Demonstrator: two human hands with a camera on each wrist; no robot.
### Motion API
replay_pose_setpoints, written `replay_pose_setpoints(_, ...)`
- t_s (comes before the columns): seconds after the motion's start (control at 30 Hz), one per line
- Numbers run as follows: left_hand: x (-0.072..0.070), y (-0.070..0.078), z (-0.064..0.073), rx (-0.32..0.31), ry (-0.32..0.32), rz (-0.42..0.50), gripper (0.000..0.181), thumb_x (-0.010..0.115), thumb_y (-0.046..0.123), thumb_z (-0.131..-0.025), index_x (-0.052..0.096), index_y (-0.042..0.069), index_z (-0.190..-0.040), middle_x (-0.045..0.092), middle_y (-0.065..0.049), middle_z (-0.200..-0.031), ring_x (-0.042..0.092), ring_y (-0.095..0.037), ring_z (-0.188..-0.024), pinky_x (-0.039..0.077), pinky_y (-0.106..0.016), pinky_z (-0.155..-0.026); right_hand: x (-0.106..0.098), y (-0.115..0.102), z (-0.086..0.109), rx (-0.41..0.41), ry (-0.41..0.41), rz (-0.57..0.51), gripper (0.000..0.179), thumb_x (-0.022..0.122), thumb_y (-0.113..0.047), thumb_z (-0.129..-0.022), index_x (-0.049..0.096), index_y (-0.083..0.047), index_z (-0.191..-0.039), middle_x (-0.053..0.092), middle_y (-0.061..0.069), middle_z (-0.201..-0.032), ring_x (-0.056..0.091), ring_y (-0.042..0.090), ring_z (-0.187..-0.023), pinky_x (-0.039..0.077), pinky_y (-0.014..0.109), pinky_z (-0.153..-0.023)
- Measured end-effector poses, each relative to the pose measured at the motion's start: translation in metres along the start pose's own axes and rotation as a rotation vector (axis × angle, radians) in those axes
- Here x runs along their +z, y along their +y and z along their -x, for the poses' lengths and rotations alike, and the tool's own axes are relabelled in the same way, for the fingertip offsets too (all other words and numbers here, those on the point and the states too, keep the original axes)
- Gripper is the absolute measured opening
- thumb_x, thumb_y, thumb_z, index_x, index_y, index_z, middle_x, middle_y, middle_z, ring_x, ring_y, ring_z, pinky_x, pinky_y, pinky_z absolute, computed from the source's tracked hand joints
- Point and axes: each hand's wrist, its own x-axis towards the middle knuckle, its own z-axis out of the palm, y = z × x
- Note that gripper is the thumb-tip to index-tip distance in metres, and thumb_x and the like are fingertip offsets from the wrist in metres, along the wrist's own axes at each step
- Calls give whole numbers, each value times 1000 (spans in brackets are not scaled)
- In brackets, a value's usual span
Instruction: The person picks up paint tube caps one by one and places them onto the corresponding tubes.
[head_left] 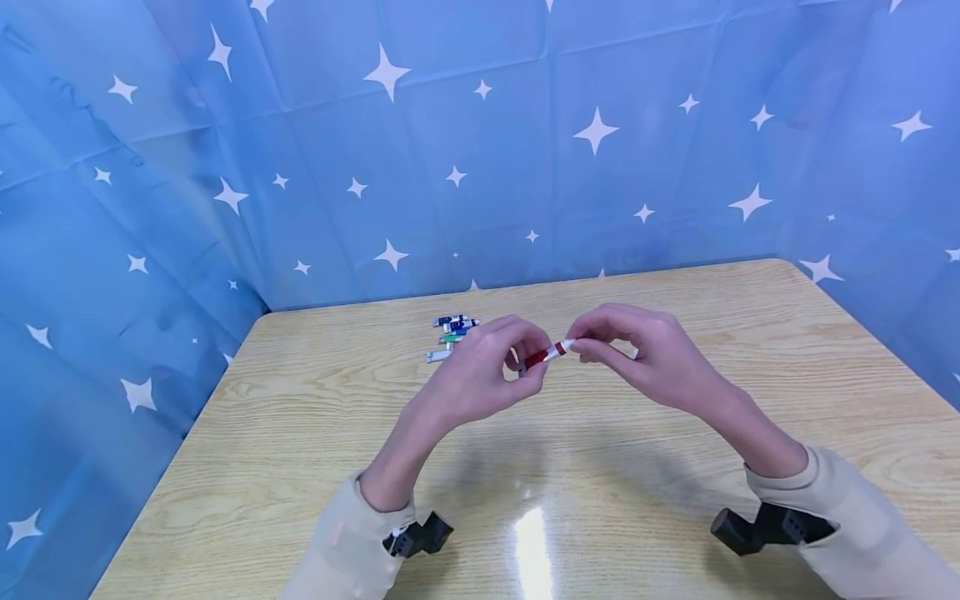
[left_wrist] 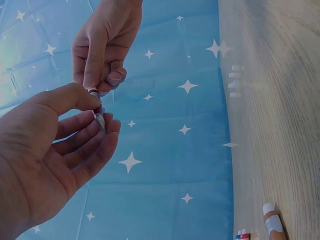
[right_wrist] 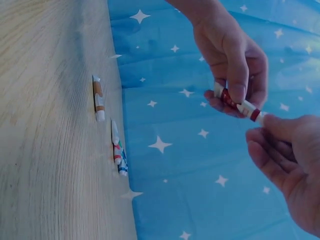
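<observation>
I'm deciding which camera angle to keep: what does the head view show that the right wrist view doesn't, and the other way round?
Only the head view shows the pale sleeves and the black wrist devices on them.

Only the right wrist view shows the brown body of a tube lying on the wooden table.

Both show the left hand holding a red and white tube, the right hand pinching its white end, and the starry blue cloth.
</observation>
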Motion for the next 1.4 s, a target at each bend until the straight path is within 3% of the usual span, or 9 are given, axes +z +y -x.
replay_pose_setpoints(0.37, 2, 2, -1, 0, -22, 6, 13, 71, 2, -89, 68, 3, -102, 66, -2, -93, 60, -10, -78, 50, -14, -68, 1, 2, 1, 7, -3, 29, 25, 75, 8, -85, 73, -15, -95, 65, -13, -79, 60, 4, -64, 47, 16, -59)
replay_pose_setpoints(0.67, 3, 5, -1, -15, -54, 35, 16, 71, 3, -90, 68, 2, -106, 66, -3, -94, 59, -9, -77, 56, -25, -67, 3, 1, 4, 55, -10, 66, 23, 69, 1, -93, 68, -20, -83, 59, -16, -71, 56, 6, -58, 43, 17, -53)
replay_pose_setpoints(0.77, 4, 5, -2, -11, -50, 37, 15, 71, 3, -91, 68, 2, -106, 66, -3, -95, 60, -10, -78, 55, -22, -68, 0, 0, 4, 84, -33, 56, 19, 61, -4, -100, 70, -16, -89, 59, -14, -72, 57, 7, -61, 46, 20, -57)
replay_pose_setpoints(0.87, 3, 4, -1, -10, -42, 40, 15, 71, 2, -90, 68, 2, -105, 66, -3, -95, 60, -10, -78, 55, -22, -68, -5, -1, 4, 125, -78, 27, 14, 56, -10, -104, 70, -11, -105, 62, -11, -78, 58, 7, -66, 47, 23, -62)
replay_pose_setpoints(1.03, 1, 2, 0, -17, -28, 42, 15, 71, 2, -90, 68, 2, -105, 66, -3, -95, 60, -11, -79, 52, -17, -69, -12, -2, 2, 118, -141, -37, 28, 67, -4, -97, 63, -10, -124, 65, -11, -91, 60, 6, -70, 49, 23, -62)
replay_pose_setpoints(1.2, 0, 0, 0, -11, -23, 40, 15, 71, 2, -91, 68, 2, -105, 66, -4, -95, 60, -11, -79, 53, -17, -69, -11, -1, -1, 42, -130, -18, 34, 73, 8, -87, 66, -12, -113, 64, -12, -86, 58, 5, -68, 47, 20, -61)
replay_pose_setpoints(1.4, 1, 1, -1, 0, -34, 33, 15, 70, 2, -91, 68, 1, -106, 66, -4, -95, 60, -11, -80, 57, -26, -69, -7, 1, -1, -2, -100, 37, 32, 74, 12, -84, 67, -14, -102, 60, -12, -78, 55, 3, -64, 44, 17, -58)
